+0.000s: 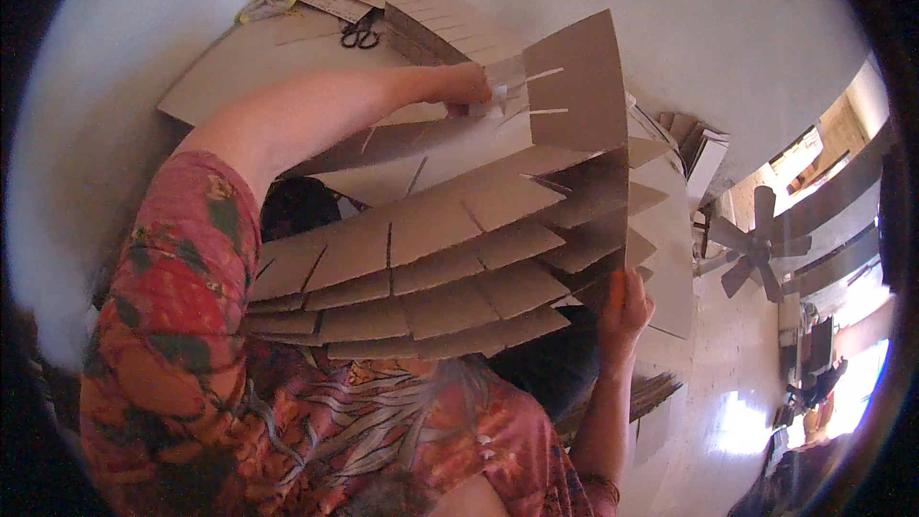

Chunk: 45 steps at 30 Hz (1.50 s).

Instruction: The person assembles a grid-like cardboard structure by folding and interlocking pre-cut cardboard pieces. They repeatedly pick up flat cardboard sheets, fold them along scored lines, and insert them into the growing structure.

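A grid of slotted cardboard strips point(459, 230) stands before me, several long strips side by side with slots cut in them. A cardboard cross strip point(574, 86) with pale slots runs over their right ends. My right hand point(627, 309) grips the lower end of this cross strip. Farther up, my left hand point(468, 86) is closed at the upper edge of another long strip point(402, 143), near the cross strip's slots; its fingertips are partly hidden and blurred. The far strip ends, pointed in view, stick out past the cross strip on the right.
Black-handled scissors point(360, 34) lie on cardboard at the upper left, beside cardboard pieces bearing writing point(334, 0) and a yellowish clear plastic bag point(273, 1). More cardboard pieces point(700, 158) stand by the wall at right. A stack of cardboard point(653, 395) lies beyond my right forearm.
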Available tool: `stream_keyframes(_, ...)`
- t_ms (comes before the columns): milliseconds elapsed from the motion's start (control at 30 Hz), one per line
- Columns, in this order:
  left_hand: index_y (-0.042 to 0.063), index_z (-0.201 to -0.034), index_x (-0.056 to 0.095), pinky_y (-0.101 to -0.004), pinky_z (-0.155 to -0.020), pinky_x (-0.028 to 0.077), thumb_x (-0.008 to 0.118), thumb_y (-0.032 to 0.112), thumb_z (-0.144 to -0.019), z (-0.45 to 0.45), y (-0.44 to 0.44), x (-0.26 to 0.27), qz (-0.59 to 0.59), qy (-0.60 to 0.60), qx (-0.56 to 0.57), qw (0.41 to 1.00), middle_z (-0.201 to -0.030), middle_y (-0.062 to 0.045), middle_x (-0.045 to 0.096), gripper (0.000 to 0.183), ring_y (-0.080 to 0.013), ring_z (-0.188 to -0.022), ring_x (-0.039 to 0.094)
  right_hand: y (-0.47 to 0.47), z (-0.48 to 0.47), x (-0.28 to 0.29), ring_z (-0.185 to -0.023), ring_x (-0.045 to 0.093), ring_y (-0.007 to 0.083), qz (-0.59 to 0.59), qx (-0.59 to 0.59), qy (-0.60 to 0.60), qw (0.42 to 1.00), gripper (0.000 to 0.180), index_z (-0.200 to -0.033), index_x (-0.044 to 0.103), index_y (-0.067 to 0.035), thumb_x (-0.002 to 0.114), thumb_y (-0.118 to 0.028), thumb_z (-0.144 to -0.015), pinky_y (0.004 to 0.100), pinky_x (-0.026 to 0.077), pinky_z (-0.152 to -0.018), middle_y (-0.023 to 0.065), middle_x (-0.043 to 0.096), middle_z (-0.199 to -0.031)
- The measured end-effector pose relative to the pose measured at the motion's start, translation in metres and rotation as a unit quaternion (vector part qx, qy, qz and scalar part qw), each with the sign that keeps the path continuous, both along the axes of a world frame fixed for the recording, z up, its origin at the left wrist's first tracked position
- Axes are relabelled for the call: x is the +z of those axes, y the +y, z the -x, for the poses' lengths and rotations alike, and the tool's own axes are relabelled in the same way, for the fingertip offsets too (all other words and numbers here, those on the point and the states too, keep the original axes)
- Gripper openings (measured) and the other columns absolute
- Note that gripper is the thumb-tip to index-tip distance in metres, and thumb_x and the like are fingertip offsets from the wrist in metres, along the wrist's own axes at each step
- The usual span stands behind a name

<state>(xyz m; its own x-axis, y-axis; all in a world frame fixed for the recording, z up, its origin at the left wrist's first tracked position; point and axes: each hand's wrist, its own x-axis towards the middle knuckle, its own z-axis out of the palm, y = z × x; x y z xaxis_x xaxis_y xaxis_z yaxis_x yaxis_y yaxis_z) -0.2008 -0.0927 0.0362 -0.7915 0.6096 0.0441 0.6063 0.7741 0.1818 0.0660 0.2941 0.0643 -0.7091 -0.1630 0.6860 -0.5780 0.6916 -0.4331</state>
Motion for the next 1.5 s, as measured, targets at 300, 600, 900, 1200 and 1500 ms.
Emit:
stream_keyframes(300, 0.008, -0.1, 0.062, -0.0305, -0.067, 0.053, 0.062, 0.022, -0.075, -0.043, 0.052, 0.036, -0.216, -0.222, 0.019, 0.951, -0.086, -0.009, 0.064, 0.028, -0.0185, -0.075, 0.063, 0.0, -0.011, 0.008, -0.054, 0.051, 0.0228, 0.024, -0.029, -0.07, 0.997, 0.007, -0.087, 0.056, 0.0, 0.052, -0.004, -0.084, 0.03, 0.038, -0.05, 0.0147, 0.052, -0.065)
stream_keyframes(600, 0.002, -0.094, 0.061, -0.0309, -0.061, 0.051, 0.055, 0.025, -0.084, -0.081, 0.085, 0.062, -0.364, -0.317, 0.1, 0.87, -0.083, -0.007, 0.063, 0.026, -0.0161, -0.069, 0.062, -0.004, -0.008, 0.011, -0.056, 0.052, 0.029, 0.031, -0.006, -0.155, 0.987, 0.01, -0.085, 0.057, 0.0, 0.05, -0.007, -0.085, 0.0336, 0.04, -0.053, 0.0193, 0.054, -0.067)
stream_keyframes(900, 0.003, -0.09, 0.056, -0.0339, -0.065, 0.048, 0.05, 0.055, -0.081, -0.114, 0.072, 0.1, -0.359, -0.317, 0.046, 0.876, -0.076, -0.007, 0.06, 0.054, -0.0191, -0.073, 0.06, 0.008, 0.017, 0.024, -0.053, 0.052, 0.0172, 0.009, 0.005, -0.144, 0.989, 0.012, -0.081, 0.058, -0.001, 0.048, -0.007, -0.086, 0.031, 0.04, -0.05, 0.0131, 0.055, -0.061)
stream_keyframes(1200, -0.001, -0.114, 0.049, -0.0433, -0.091, 0.038, 0.058, 0.052, -0.074, -0.126, -0.093, -0.063, 0.015, -0.132, 0.241, 0.961, -0.118, -0.023, 0.048, 0.067, -0.0347, -0.106, 0.049, -0.01, 0.038, 0.036, -0.072, 0.055, 0.0399, -0.087, -0.08, -0.275, 0.954, 0.017, -0.083, 0.057, 0.0, 0.048, -0.014, -0.084, 0.0399, 0.043, -0.061, 0.0231, 0.057, -0.076)
stream_keyframes(1500, 0.001, -0.1, 0.056, -0.0433, -0.078, 0.042, 0.055, 0.042, -0.077, -0.154, -0.142, -0.114, 0.034, 0.004, 0.247, 0.968, -0.097, -0.022, 0.056, 0.047, -0.0336, -0.09, 0.055, -0.004, 0.068, 0.023, -0.076, 0.053, 0.0415, -0.09, -0.047, -0.234, 0.967, 0.016, -0.081, 0.054, -0.002, 0.047, -0.015, -0.082, 0.043, 0.042, -0.063, 0.0222, 0.056, -0.077)
